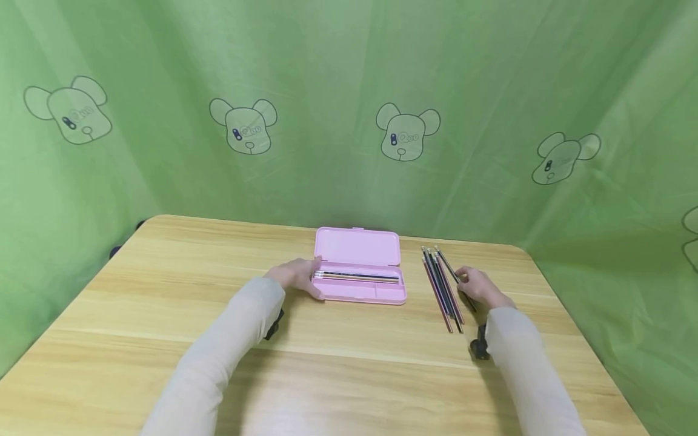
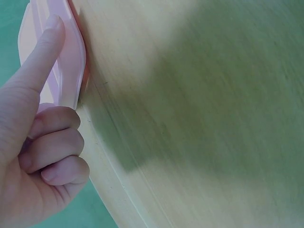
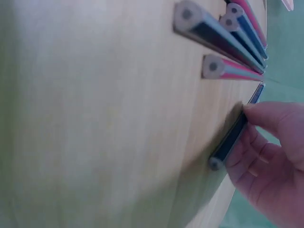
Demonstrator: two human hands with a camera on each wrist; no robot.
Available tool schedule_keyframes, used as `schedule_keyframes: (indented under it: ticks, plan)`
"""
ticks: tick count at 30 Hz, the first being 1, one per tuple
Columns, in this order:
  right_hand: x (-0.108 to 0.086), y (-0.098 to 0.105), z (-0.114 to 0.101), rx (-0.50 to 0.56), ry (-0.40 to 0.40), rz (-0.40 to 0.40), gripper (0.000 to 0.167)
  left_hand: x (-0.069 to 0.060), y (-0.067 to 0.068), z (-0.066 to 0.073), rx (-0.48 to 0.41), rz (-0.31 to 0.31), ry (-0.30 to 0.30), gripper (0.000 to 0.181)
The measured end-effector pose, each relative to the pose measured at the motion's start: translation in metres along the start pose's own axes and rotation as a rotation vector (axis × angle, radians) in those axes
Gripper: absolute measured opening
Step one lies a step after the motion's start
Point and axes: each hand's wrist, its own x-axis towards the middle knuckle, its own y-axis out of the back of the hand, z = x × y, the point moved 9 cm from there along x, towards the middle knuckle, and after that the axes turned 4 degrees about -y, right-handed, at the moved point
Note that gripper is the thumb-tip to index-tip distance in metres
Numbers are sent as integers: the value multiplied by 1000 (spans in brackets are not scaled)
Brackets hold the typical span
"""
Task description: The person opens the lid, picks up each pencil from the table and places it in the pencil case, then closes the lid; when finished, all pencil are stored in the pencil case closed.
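Note:
A pink pencil case [image 1: 389, 293] lies open on the table, with several pencils [image 1: 357, 277] in its long rear compartment. My left hand [image 1: 297, 274] holds the case by its left end; in the left wrist view the thumb [image 2: 45, 47] reaches over it while the other fingers curl at its end. To the right of the case, a loose bunch of pencils [image 1: 440, 290] in dark and red colours lies on the tabletop. My right hand [image 1: 480, 287] pinches one dark pencil [image 3: 232, 136] between thumb and fingers, at the right side of the bunch.
The wooden table [image 1: 349, 375] ends just behind the case. A green curtain [image 1: 327, 181] printed with bear heads hangs close behind and along both sides. A dark wrist device [image 1: 480, 345] sits under the right sleeve.

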Motion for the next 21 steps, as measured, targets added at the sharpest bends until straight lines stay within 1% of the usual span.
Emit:
schedule_keyframes:
  ticks: [3,5,9,15,19,21]
  plan:
    - [0,-2,1,17,-28,-18,35,0,-1,-1,2,2,-1,107]
    - [0,-4,4,51,-57,-33,36,1,-1,-2,6,2,-3,108]
    - [1,-3,8,94,-72,-22,36,2,-2,-2,8,-2,-7,108]
    - [2,-2,3,138,-25,8,33,2,-2,-1,10,-5,-8,108]
    - [1,0,-9,138,31,22,31,1,-1,1,11,-6,-12,107]
    - [2,1,-16,129,73,40,30,1,-1,1,9,-4,-17,107]
